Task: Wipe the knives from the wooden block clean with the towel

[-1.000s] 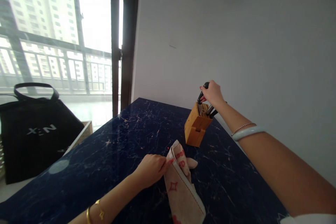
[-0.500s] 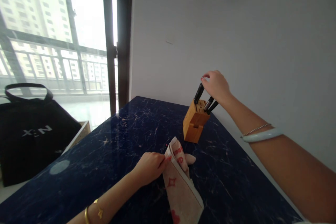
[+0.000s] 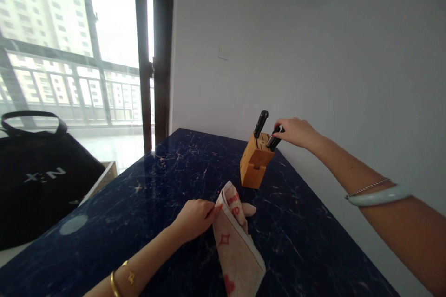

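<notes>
A wooden knife block [image 3: 251, 167] stands on the dark blue marbled table. A knife with a black handle [image 3: 261, 123] sticks up from its far left slot, untouched. My right hand [image 3: 299, 132] is at the block's right side, its fingers closed around a black-handled knife [image 3: 276, 141] whose blade is hidden in the block. Beside those fingers shows a handle with a silver part [image 3: 270, 140]. In front of the block, my left hand [image 3: 197, 218] pinches the edge of a folded pale cloth [image 3: 237, 250] with red print, which lies on the table.
The table [image 3: 167, 171] runs up to a grey wall [image 3: 278, 46] at the back and right. Left of it stands a black bag [image 3: 45, 185] with white letters, by a window. A pale round spot [image 3: 74, 225] marks the table's left side.
My right hand has left the top of the left knife and moved down and right to the black handle on the right. My left hand stays on the cloth.
</notes>
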Demonstrator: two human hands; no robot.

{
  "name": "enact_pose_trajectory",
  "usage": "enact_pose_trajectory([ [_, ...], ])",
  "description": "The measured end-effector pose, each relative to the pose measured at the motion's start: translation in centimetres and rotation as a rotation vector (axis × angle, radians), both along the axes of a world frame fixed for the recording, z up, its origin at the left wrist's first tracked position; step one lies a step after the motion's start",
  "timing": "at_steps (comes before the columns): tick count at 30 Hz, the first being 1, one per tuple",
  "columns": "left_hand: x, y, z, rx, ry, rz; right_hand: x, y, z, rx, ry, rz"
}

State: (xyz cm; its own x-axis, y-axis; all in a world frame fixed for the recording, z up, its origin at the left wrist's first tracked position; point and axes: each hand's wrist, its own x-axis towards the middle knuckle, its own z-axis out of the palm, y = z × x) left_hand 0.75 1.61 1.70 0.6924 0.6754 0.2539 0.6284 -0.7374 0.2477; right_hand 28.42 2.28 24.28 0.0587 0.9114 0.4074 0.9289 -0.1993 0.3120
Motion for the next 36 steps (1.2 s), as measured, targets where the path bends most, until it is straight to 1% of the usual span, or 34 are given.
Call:
enact_pose_trajectory([
  [5, 0.0, 0.0, 0.2, -0.014, -0.001, 0.012, -0.3, 0.0, -0.4, -0.013, 0.02, 0.039],
  [8, 0.0, 0.1, 0.0, -0.006, 0.0, 0.011, -0.2, -0.1, -0.2, 0.007, 0.027, 0.038],
  [12, 0.1, 0.1, -0.5, 0.005, 0.012, 0.003, -0.1, -0.3, 1.1, 0.063, 0.04, 0.015],
  [16, 0.2, 0.0, -0.8, 0.001, 0.013, -0.014, -0.4, -1.0, 3.2, 0.165, 0.098, 0.028],
  [18, 0.2, 0.0, -0.8, -0.01, 0.007, -0.015, -0.9, -2.2, 4.3, 0.235, 0.115, 0.069],
  [21, 0.2, 0.1, -0.9, -0.018, -0.014, -0.005, -2.4, -5.2, 5.6, 0.372, 0.07, 0.086],
  [24, 0.2, 0.3, -0.9, -0.027, -0.048, 0.001, -4.6, -8.9, 6.1, 0.504, -0.03, 0.125],
  [27, 0.3, 0.4, -0.9, -0.047, -0.098, -0.005, -6.5, -12.1, 6.1, 0.583, -0.056, 0.112],
  [30, 0.3, 0.5, -0.7, -0.082, -0.173, -0.012, -7.6, -14.0, 5.3, 0.675, 0.031, 0.106],
  [32, 0.2, 0.6, -0.4, -0.118, -0.233, -0.01, -7.7, -14.5, 4.0, 0.746, 0.154, 0.135],
  [34, 0.2, 0.7, -0.2, -0.168, -0.297, -0.003, -7.5, -14.3, 1.6, 0.766, 0.362, 0.23],
  [36, 0.2, 0.6, -0.1, -0.243, -0.371, -0.005, -7.2, -13.5, -1.9, 0.789, 0.611, 0.375],
])
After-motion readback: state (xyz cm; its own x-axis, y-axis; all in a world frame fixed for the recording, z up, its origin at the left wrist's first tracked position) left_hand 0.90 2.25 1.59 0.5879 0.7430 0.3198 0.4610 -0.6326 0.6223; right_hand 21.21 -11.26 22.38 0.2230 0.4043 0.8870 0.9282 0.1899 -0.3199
